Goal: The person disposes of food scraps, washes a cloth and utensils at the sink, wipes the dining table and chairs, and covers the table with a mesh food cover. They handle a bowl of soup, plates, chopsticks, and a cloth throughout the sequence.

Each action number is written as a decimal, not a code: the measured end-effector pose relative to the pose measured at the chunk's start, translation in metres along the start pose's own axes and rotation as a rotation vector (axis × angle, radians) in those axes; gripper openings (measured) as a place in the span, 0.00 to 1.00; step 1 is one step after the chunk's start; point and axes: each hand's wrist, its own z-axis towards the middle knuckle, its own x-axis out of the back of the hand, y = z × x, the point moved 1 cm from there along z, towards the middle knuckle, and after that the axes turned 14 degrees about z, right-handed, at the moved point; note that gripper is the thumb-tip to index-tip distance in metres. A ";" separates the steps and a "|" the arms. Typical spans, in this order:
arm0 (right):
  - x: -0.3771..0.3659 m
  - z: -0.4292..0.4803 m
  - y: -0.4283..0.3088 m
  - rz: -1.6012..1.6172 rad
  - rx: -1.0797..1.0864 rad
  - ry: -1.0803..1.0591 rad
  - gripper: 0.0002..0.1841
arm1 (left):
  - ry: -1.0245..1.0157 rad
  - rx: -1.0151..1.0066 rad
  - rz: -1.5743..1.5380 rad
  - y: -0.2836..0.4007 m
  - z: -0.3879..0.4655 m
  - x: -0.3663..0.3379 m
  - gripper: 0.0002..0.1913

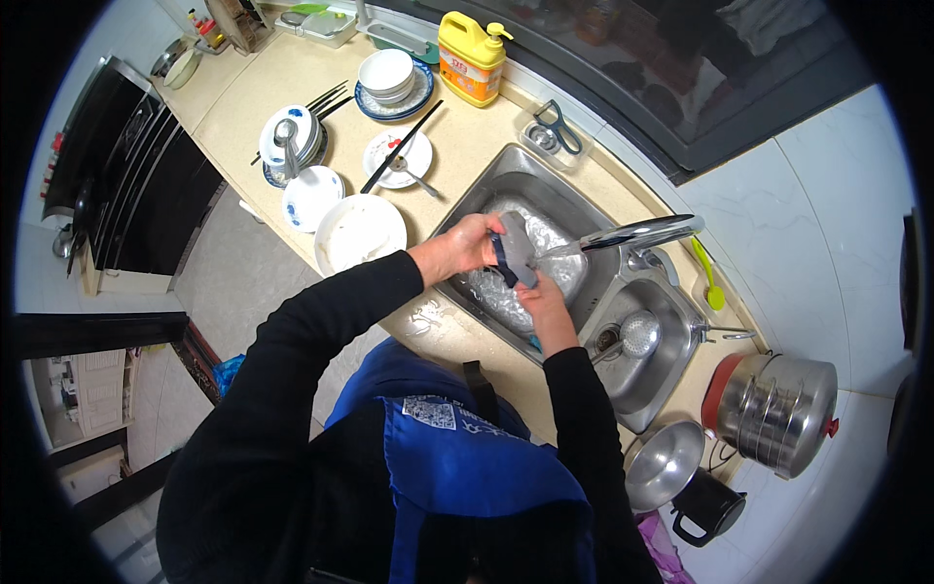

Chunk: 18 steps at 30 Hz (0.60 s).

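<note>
Over the larger steel sink basin (467,196), my left hand (476,239) grips one end of a grey and dark-blue object (518,247). My right hand (541,296) has hold of its lower end. Whether it is a cloth or a small container, I cannot tell. Water runs from the chrome faucet (642,231) beside the object, and there is water in the basin below. To the left of the basin stands a used white bowl (361,230) with residue inside. A white plate (376,150) carries black chopsticks (417,124) and a spoon (419,180).
Stacked bowls (387,71), a stack topped by a ladle (286,133) and a yellow detergent bottle (471,62) stand on the counter. A perforated skimmer (641,333) lies in the smaller basin. Right of it are a steel steamer (784,412), a metal bowl (664,467) and a black kettle (706,507).
</note>
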 end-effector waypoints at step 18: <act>-0.069 -0.158 -0.009 -0.209 0.010 -0.307 0.06 | 0.222 0.331 0.779 -0.042 0.029 0.026 0.52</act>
